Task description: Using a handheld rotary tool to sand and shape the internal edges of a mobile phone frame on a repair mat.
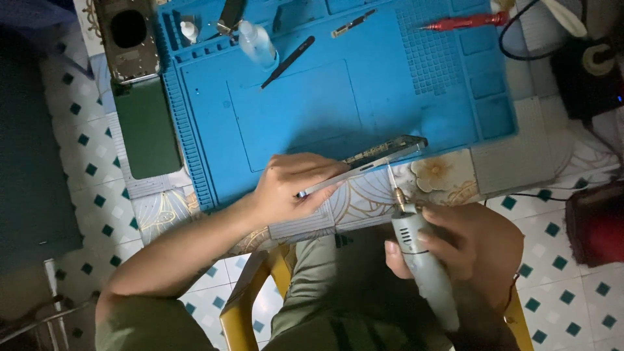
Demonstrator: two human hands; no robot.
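My left hand (pixel 290 187) grips an opened phone body (pixel 374 158) on its edge, tilted over the front rim of a blue work mat (pixel 338 97). My right hand (pixel 465 250) holds a grey pen-shaped rotary tool (pixel 421 260); its thin bit (pixel 392 179) points up and touches or nearly touches the phone's lower edge. Both hands sit over the table's front edge, above my lap.
On the mat lie a clear dropper bottle (pixel 256 43), black tweezers (pixel 288 62), a small metal strip (pixel 353 23) and a red-handled tool (pixel 461 22). A dark green slab (pixel 147 127) and a metal frame (pixel 127 39) sit left. Black cables (pixel 520 45) and a dark red box (pixel 596 222) sit right.
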